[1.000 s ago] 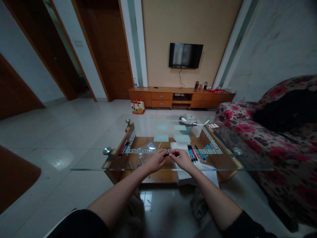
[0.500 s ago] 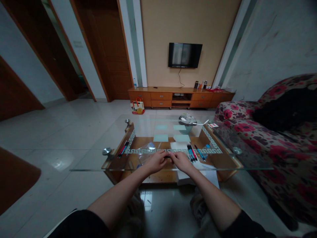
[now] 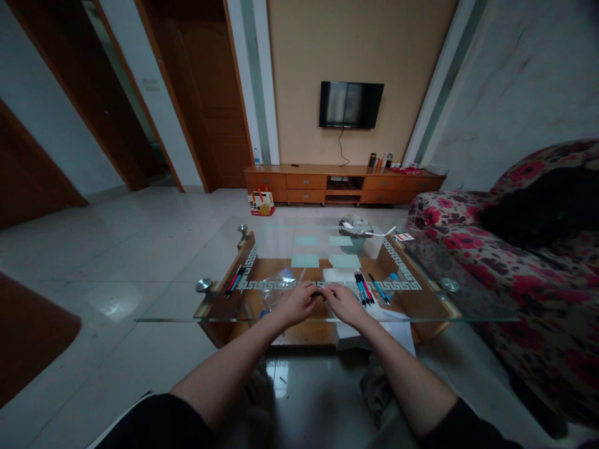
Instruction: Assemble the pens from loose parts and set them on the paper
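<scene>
Above the near part of the glass table (image 3: 178,299), my left hand (image 3: 297,303) and my right hand (image 3: 343,300) meet fingertip to fingertip. Both are closed on a slim black pen (image 3: 318,294); most of it is hidden by the fingers. Right of my right hand, several blue, black and red pens (image 3: 364,288) lie in a bunch, with a blue-and-black pen (image 3: 379,289) beside them. At the table's left, a few more red, blue and black pens (image 3: 234,282) lie together. A crumpled clear plastic bag (image 3: 277,285) is just beyond my left hand.
White paper and a box (image 3: 349,337) show through the glass at the near right. Beyond the table stands a filled waste basket (image 3: 353,243). A flowered sofa (image 3: 472,243) lies to the right. A low cabinet (image 3: 306,182) and a gift bag (image 3: 261,203) are at the back.
The view has shifted very slightly. Both hands stay together on the pen in nearly the same place, with only a small movement of the fingers.
</scene>
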Action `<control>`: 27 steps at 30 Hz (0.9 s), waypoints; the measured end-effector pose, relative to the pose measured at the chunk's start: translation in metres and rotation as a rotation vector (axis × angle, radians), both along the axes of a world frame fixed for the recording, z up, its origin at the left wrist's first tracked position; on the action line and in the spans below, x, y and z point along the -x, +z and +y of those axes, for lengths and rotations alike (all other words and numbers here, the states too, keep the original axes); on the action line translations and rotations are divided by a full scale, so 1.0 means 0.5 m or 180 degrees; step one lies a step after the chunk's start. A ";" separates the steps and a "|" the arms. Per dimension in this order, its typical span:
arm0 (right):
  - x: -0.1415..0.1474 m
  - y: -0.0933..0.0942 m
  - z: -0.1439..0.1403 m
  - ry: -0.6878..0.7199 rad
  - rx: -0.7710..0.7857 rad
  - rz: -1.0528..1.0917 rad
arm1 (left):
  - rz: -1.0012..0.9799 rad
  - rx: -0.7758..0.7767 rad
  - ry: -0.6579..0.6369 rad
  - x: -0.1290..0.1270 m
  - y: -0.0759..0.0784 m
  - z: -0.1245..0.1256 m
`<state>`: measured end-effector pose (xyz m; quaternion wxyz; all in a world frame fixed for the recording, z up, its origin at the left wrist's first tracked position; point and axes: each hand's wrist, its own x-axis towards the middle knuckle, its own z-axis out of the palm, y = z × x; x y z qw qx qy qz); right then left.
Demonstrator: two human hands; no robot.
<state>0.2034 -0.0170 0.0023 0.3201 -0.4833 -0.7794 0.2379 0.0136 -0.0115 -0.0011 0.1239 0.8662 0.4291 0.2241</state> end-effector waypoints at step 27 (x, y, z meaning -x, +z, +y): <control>-0.031 0.003 0.025 -0.1295 0.0573 0.0521 | -0.0406 0.0189 -0.0144 -0.016 0.004 -0.003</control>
